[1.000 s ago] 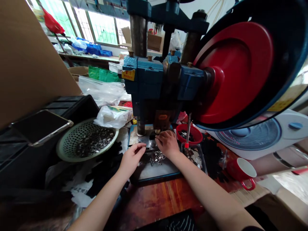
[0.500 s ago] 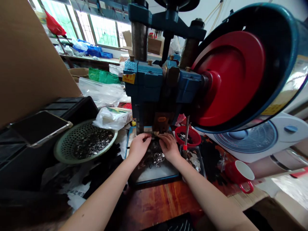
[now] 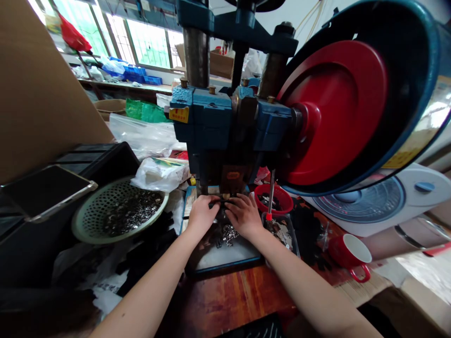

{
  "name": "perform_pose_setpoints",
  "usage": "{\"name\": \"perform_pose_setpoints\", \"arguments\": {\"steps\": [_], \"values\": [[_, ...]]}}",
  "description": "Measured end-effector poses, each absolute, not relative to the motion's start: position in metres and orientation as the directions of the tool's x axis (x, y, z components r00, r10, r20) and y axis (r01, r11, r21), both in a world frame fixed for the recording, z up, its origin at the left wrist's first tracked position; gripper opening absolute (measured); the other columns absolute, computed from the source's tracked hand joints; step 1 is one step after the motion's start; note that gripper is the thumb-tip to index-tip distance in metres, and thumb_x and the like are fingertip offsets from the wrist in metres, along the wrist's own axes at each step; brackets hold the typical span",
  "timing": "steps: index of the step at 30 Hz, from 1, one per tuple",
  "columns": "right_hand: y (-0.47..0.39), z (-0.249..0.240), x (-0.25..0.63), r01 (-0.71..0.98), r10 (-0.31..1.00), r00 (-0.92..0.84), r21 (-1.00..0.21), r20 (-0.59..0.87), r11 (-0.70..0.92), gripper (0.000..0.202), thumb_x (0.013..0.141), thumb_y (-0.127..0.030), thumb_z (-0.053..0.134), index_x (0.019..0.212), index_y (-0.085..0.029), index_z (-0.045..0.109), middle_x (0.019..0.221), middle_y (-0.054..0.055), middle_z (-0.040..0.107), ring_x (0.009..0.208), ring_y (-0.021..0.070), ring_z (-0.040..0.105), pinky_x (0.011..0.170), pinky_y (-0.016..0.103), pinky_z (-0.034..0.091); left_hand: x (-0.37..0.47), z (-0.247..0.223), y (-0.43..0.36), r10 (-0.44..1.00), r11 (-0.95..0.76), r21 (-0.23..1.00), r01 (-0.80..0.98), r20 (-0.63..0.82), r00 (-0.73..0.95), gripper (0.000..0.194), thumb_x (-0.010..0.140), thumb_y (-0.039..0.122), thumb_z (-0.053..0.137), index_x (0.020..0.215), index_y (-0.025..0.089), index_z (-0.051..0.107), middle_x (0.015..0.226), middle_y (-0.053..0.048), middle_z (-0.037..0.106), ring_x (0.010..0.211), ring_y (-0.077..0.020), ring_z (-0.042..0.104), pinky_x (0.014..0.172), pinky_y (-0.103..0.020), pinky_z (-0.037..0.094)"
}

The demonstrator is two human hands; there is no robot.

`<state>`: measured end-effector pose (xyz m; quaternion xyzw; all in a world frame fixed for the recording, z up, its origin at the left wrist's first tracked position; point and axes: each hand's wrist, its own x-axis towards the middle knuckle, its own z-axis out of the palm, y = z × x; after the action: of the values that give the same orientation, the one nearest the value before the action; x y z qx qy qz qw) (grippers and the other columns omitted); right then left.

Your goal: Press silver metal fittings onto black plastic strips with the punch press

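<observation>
A blue press machine [image 3: 211, 117] with a red flywheel [image 3: 345, 112] stands in front of me. Both hands are low at its base, under the ram. My left hand [image 3: 202, 213] has its thumb and fingers pinched on a small dark piece that is too small to name. Close beside it, my right hand [image 3: 244, 216] has its fingers bent together at the same spot; whatever they grip is hidden. Small shiny metal pieces [image 3: 229, 234] lie in a pile on the machine's base plate [image 3: 221, 256], just below my hands.
On the left are a green basket [image 3: 86, 216] of small parts, a phone [image 3: 49, 190] and a plastic bag [image 3: 160, 173]. A red bowl [image 3: 287, 202], a clear tray [image 3: 291, 234], a red mug [image 3: 347, 253] and a fan [image 3: 362, 202] are on the right.
The view has shifted slightly. My right hand has moved a little left, closer to my left hand, and a dark piece now shows between them.
</observation>
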<state>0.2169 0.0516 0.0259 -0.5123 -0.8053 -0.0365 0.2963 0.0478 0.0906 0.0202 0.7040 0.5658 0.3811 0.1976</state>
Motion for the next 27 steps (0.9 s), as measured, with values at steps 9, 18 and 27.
{"name": "perform_pose_setpoints", "arguments": {"steps": [9, 18, 27], "values": [[0.050, 0.018, 0.221, 0.726, 0.853, -0.122, -0.541, 0.507, 0.425, 0.027, 0.089, -0.035, 0.047, 0.104, -0.023, 0.066, 0.112, 0.007, 0.064, 0.112, 0.0232, 0.051, 0.101, 0.045, 0.033, 0.044, 0.021, 0.090, 0.950, -0.248, 0.744, 0.621, 0.313, 0.005, 0.025, 0.077, 0.028, 0.053, 0.096, 0.019, 0.066, 0.098, -0.007, 0.065, 0.097, -0.0223, 0.057, 0.087, -0.036, 0.044], [-0.018, 0.003, 0.278, -0.133, 0.931, 0.347, -0.976, 0.117, 0.172, 0.047, 0.086, -0.058, 0.040, 0.094, -0.019, 0.065, 0.089, 0.008, 0.069, 0.087, 0.0220, 0.064, 0.081, 0.037, 0.048, 0.022, 0.001, 0.017, 0.903, -0.278, 0.798, 0.534, 0.407, -0.139, 0.024, 0.084, 0.035, 0.051, 0.100, 0.021, 0.060, 0.102, -0.006, 0.056, 0.097, -0.0220, 0.054, 0.084, -0.035, 0.044], [-0.004, 0.010, 0.271, 0.214, 0.910, 0.335, -0.961, 0.243, 0.177, 0.042, 0.085, -0.053, 0.044, 0.077, -0.018, 0.064, 0.074, 0.004, 0.064, 0.074, 0.0186, 0.058, 0.070, 0.029, 0.046, 0.030, -0.020, -0.003, 0.886, -0.297, 0.810, 0.506, 0.432, -0.171, 0.019, 0.085, 0.030, 0.049, 0.100, 0.022, 0.058, 0.102, -0.006, 0.053, 0.098, -0.0215, 0.052, 0.085, -0.035, 0.044]]}}
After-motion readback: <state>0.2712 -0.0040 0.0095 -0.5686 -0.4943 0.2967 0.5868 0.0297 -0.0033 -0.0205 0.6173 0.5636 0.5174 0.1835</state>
